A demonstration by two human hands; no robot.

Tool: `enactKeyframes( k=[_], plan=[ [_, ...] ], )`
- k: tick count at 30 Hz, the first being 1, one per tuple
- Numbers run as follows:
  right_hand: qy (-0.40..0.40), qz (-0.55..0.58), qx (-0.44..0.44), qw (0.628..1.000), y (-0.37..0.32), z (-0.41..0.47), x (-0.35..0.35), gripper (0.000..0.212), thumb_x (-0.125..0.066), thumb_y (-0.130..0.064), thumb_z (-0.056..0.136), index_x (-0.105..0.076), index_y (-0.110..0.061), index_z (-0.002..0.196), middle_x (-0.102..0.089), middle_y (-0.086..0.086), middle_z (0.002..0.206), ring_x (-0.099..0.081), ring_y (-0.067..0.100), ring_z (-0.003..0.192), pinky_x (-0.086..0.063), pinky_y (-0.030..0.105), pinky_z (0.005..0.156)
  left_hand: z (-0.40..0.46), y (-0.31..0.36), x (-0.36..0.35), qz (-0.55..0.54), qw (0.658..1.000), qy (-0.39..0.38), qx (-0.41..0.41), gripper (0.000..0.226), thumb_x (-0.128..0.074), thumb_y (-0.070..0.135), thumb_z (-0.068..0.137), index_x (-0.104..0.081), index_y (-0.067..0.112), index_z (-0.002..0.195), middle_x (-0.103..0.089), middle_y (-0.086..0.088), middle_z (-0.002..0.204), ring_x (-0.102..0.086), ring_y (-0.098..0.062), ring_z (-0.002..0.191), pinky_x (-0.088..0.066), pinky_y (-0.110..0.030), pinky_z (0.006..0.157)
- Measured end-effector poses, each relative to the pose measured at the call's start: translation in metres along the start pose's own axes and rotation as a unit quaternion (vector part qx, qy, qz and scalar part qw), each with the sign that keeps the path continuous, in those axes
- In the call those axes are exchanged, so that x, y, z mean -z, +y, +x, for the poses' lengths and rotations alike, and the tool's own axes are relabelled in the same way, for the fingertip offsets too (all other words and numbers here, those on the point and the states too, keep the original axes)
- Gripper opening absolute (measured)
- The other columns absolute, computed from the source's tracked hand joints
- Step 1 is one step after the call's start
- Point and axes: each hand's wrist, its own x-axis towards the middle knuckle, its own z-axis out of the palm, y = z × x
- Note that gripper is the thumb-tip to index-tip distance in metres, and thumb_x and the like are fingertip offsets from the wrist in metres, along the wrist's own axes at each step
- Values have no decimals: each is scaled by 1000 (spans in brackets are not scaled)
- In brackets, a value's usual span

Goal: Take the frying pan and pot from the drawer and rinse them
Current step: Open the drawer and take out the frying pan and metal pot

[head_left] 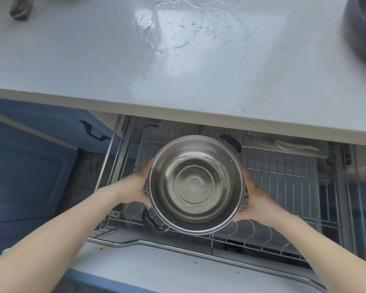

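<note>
A shiny steel pot (pixel 195 183) with two black side handles hangs over the open drawer (pixel 283 187), a pull-out wire rack under the counter. My left hand (pixel 138 187) grips its left wall and my right hand (pixel 257 197) grips its right wall. The pot is upright and its inside looks wet. A dark grey frying pan (pixel 361 30) lies on the countertop at the far right, cut off by the frame edge.
The grey countertop (pixel 93 66) carries a puddle of water (pixel 190 26) in its middle. A dark object (pixel 20 9) sits at its far left. A white tray (pixel 287 146) lies in the drawer's back right. Blue cabinet doors (pixel 30 166) stand to the left.
</note>
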Motion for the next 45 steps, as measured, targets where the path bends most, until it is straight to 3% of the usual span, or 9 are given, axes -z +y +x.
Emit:
enactKeyframes(
  k=[2, 4, 12, 19, 23, 27, 34, 39, 45],
  plan=[
    [4, 29, 8, 1000, -5, -7, 4, 140, -95, -23, 56, 21, -76, 115, -39, -42, 115, -51, -7, 104, -42, 4, 82, -7, 2, 7, -28, 999, -4, -25, 135, -92, 14, 63, 8, 55, 143, -61, 13, 120, -63, -5, 104, -53, -25, 94],
    [10, 48, 22, 999, -12, -18, 10, 139, -96, -24, 55, 17, -78, 115, -42, -43, 114, -55, -11, 101, -43, -1, 75, -18, 5, 18, -41, 998, -11, -35, 132, -92, 12, 62, 2, 54, 144, -64, 14, 113, -65, -1, 98, -54, -19, 86],
    [14, 52, 54, 997, -62, -75, 37, 134, -96, -19, 53, 2, -81, 122, -61, -21, 121, -63, -2, 107, -54, 21, 88, -79, 31, 66, -14, 999, -24, -44, 133, -97, 30, 50, -7, 53, 146, -62, 11, 126, -64, -10, 111, -53, -40, 99],
    [-6, 23, 11, 1000, -83, -130, 47, 151, -95, -53, 38, 8, -51, 149, -47, -14, 144, -49, 12, 131, -43, 42, 109, -119, 63, 83, 26, 996, -67, -61, 127, -96, 39, 49, -15, 48, 147, -46, 17, 142, -47, -9, 131, -41, -42, 112],
    [-8, 21, -23, 999, -80, -170, 52, 151, -95, -51, 41, 10, -49, 149, -42, -15, 147, -41, 9, 136, -39, 39, 112, -138, 86, 83, 33, 991, -104, -73, 126, -95, 34, 52, -15, 44, 149, -45, 18, 143, -45, -8, 133, -36, -43, 115],
    [19, 52, -12, 998, -82, -219, 63, 134, -94, -27, 52, 4, -69, 133, -57, -23, 128, -55, 3, 120, -51, 34, 99, -158, 114, 79, 39, 987, -97, -121, 124, -94, 37, 52, -17, 45, 148, -45, 20, 142, -45, -6, 132, -37, -41, 115],
    [109, 42, 29, 993, -101, -276, 89, 147, -97, -42, 42, 9, -66, 141, -38, -28, 147, -46, 6, 132, -43, 41, 109, -190, 156, 98, 52, 976, -34, -208, 127, -94, 43, 53, -8, 55, 146, -47, 21, 140, -47, -7, 130, -40, -42, 112],
    [146, 26, 80, 986, -146, -245, 117, 149, -97, -40, 43, 8, -57, 147, -44, -19, 146, -44, 9, 135, -40, 41, 110, -188, 161, 137, 23, 969, 41, -244, 130, -96, 32, 56, -8, 47, 150, -45, 22, 141, -46, -2, 131, -40, -39, 112],
    [117, 1, 105, 988, -170, -174, 142, 143, -95, -33, 48, 5, -52, 149, -56, -23, 132, -48, -1, 127, -42, 32, 108, -156, 140, 174, -5, 976, 54, -212, 130, -94, 17, 57, -7, 56, 146, -40, 22, 144, -45, -1, 132, -42, -37, 112]
  ],
)
